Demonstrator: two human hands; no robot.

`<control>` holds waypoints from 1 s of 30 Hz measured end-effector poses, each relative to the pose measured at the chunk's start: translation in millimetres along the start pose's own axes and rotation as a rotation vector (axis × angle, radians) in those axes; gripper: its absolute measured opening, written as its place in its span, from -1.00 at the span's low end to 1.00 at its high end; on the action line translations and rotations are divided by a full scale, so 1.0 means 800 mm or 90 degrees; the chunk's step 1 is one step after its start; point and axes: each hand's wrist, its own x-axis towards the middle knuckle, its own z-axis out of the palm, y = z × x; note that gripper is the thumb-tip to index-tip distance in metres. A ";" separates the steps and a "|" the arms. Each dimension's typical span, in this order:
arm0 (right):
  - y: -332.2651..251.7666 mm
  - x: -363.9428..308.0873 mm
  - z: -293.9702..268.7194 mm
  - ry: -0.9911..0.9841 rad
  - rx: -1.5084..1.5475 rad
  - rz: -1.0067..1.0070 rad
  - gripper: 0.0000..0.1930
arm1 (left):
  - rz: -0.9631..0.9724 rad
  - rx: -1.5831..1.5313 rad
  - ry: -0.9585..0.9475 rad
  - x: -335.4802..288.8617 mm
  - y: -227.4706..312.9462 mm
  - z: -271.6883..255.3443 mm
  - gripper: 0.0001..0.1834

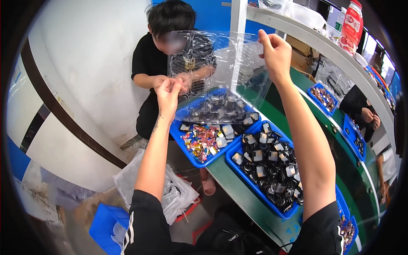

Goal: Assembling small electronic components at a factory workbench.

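A clear plastic blister tray (244,63) with moulded compartments is raised upright between my hands, above the bench. My left hand (169,97) pinches its lower left edge between thumb and fingers. At its upper right corner, my right hand (275,53) grips the edge with thumb and bent fingers. Through the plastic I see part of a person opposite and a blue tray (185,155) below. That tray holds small colourful wrapped pieces (203,138) and black parts with clear covers. Nearer me, a second blue tray (255,193) is heaped with similar black parts (272,163).
A person in black (142,63) sits across from me, hands behind the plastic. A white shelf frame (314,40) bearing a red bottle (352,25) rises at right. More blue trays (324,98) line the green bench (229,176). A white bag (146,187) and blue bin (104,225) are lower left.
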 end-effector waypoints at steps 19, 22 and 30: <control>-0.042 -0.051 -0.065 -0.212 -0.182 -0.155 -0.59 | 0.072 -0.101 0.031 -0.049 0.090 -0.074 -0.87; -0.044 -0.095 -0.121 -0.363 -0.380 -0.335 -0.73 | 0.123 -0.031 0.097 -0.127 0.160 -0.166 -0.83; -0.020 -0.231 -0.211 -0.664 -0.504 -0.012 -0.78 | 0.134 0.919 0.570 -0.563 0.349 -0.364 -0.86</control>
